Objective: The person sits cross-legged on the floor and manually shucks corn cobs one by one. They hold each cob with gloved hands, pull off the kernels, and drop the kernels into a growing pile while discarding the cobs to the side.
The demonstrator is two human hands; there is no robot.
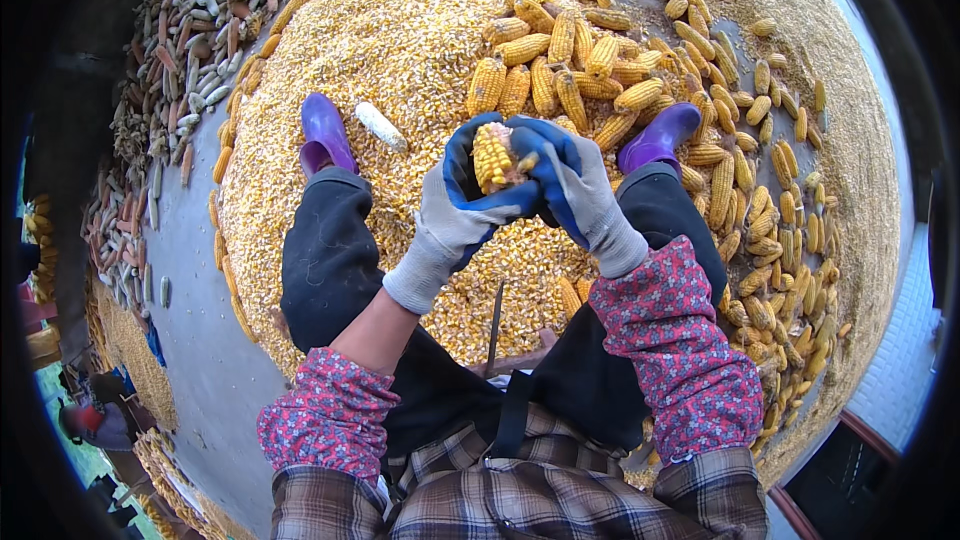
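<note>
My left hand [450, 202], in a grey glove with a blue coated palm, is closed around a partly shelled ear of corn [491, 157]. Yellow kernels still cover its near side, and pinkish chaff shows on its right. My right hand [574, 184], gloved the same way, grips the ear from the other side; its fingers hide part of it. Below both hands spreads a thick bed of loose kernels [420, 37]. One bare white cob [381, 126] lies on that bed, left of the hands. A pile of unshelled ears [574, 75] rises just beyond my right hand.
Between my legs, a thin upright metal strip [495, 326] stands by a wooden piece [517, 361]. Purple boots [328, 133] rest among the kernels. Stripped cobs [199, 52] are heaped at far left beside grey floor [217, 382]. More ears [780, 240] line the right.
</note>
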